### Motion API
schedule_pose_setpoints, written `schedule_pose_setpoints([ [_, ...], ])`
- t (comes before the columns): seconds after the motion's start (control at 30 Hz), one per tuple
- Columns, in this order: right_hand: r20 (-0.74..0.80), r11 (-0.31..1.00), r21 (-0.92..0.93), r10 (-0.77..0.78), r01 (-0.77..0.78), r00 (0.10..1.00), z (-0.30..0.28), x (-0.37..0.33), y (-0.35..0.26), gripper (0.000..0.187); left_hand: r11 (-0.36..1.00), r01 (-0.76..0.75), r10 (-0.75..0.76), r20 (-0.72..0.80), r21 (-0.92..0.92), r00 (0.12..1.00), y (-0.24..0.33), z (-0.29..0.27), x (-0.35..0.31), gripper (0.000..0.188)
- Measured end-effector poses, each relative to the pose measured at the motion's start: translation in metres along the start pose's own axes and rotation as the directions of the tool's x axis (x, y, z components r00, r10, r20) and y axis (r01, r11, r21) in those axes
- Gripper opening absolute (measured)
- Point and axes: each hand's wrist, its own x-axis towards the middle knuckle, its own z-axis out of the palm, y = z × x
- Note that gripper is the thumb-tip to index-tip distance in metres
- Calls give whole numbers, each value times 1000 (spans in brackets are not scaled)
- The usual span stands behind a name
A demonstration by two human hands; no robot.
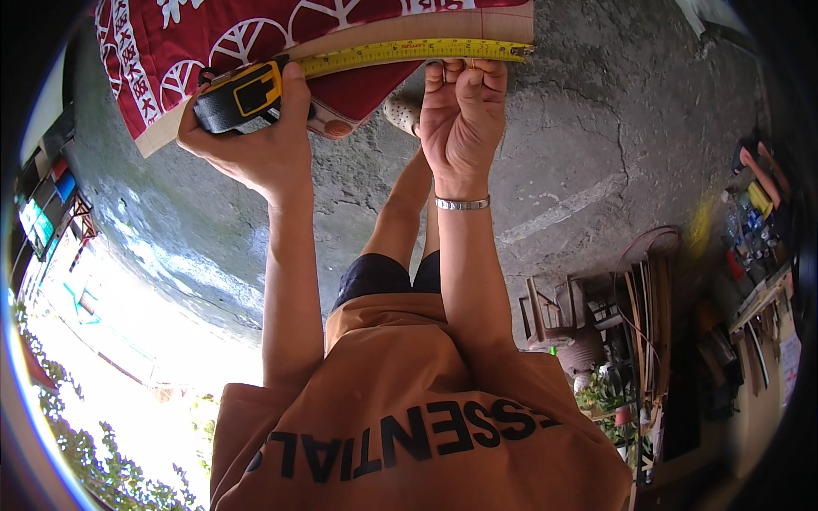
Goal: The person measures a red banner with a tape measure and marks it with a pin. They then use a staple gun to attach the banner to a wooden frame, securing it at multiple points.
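My left hand (264, 157) is wrapped round the black and yellow case of a tape measure (256, 89). Its yellow blade (375, 55) is pulled out to the right, along the near edge of a wooden board (504, 24). The fingers of my right hand (463, 119) are curled in at the blade, close to its hooked end, which reaches about the board's right edge. A dark red cloth (256, 19) with white patterns covers much of the board. What lies under my right fingertips is hidden.
Cracked grey concrete floor (562, 162) spreads around me. A light clog (402, 112) shows below the board. To the right are a stacked wooden chair (545, 315), upright wood strips (652, 315), and cluttered shelving (763, 298). Bright daylight enters at the lower left.
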Motion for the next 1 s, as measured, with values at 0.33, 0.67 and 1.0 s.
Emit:
schedule_pose_setpoints([
  [0.33, -63, 997, 55, -47, 50, 997, 8, 0, 4, 21, 985, 82, -76, 46, -153, 996, 25, 1, 8, 82],
  [0.67, -87, 999, 29, -35, 37, 996, 9, -2, 2, 19, 972, -127, 62, 303, 199, 951, 23, 5, 109, 79],
  [1.0, -76, 996, 72, -52, 57, 996, 9, -1, 6, 19, 920, -386, 388, 275, -63, 880, 120, 42, 109, 48],
])
